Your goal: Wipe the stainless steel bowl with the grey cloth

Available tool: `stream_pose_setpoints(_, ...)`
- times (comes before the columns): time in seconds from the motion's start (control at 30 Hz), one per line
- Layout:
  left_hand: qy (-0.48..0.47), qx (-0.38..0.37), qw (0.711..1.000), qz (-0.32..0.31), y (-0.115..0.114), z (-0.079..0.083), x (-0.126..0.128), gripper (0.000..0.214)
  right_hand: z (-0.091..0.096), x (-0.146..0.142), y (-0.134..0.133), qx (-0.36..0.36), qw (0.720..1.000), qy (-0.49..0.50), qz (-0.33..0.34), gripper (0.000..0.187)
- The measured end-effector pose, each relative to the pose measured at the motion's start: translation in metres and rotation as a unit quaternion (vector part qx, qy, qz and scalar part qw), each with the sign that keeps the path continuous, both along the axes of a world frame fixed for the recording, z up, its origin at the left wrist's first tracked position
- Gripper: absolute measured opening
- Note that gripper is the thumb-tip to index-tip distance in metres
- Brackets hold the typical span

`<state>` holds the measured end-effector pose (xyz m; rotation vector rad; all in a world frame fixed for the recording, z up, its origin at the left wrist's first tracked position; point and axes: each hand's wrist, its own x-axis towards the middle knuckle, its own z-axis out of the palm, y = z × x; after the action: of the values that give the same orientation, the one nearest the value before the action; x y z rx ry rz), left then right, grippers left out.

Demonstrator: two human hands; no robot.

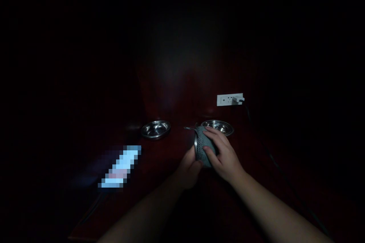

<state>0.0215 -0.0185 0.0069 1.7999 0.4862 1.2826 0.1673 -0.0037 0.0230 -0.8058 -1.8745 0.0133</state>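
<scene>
Bowl (196, 145) on edge, steel rim — grey cloth (204, 147) over it

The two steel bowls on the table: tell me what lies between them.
In the head view, the stretch between the left bowl and the right bowl is bare dark table, except near the right bowl, where a grey cloth wraps a third bowl.

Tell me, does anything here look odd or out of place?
Only the lighting: the room is nearly dark. The left hand holds a metal bowl on edge while the right hand presses a grey cloth against it. Two other bowls sit upright; nothing looks spilled.
</scene>
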Motion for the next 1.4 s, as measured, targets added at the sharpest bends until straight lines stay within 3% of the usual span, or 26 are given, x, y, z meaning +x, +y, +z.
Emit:
stream_pose_setpoints(0.2,0.054,0.075,0.995,0.045,-0.006,0.007,0.0,0.05,0.0,0.001,-0.003,0.0,0.998,-0.044,0.048,0.048)
stream_pose_setpoints(0.37,0.07,0.143,0.984,0.077,-0.008,0.005,-0.002,0.041,0.003,-0.001,-0.007,-0.013,0.998,-0.001,0.058,0.046)
stream_pose_setpoints(0.6,0.116,0.151,0.975,0.119,-0.014,0.002,-0.004,0.031,0.002,-0.004,-0.008,-0.062,0.989,0.103,0.086,0.041)
stream_pose_setpoints(0.83,0.128,0.166,0.973,0.101,-0.019,0.006,-0.001,0.04,-0.006,-0.001,0.008,-0.206,0.942,0.251,0.082,0.045)
stream_pose_setpoints(1.0,0.114,0.166,0.97,0.137,-0.018,0.002,0.0,0.04,-0.013,-0.003,0.017,-0.271,0.904,0.328,0.04,0.049)
stream_pose_setpoints(1.17,0.062,0.213,0.956,0.191,-0.017,-0.007,0.0,0.036,-0.015,-0.007,0.019,-0.315,0.885,0.341,0.041,0.048)
stream_pose_setpoints(1.27,0.063,0.191,0.956,0.213,-0.016,-0.011,-0.002,0.036,-0.015,-0.011,0.019,-0.333,0.873,0.355,0.036,0.05)
stream_pose_setpoints(1.4,0.079,0.146,0.967,0.196,-0.013,-0.014,-0.003,0.042,-0.015,-0.016,0.016,-0.348,0.865,0.36,0.041,0.052)
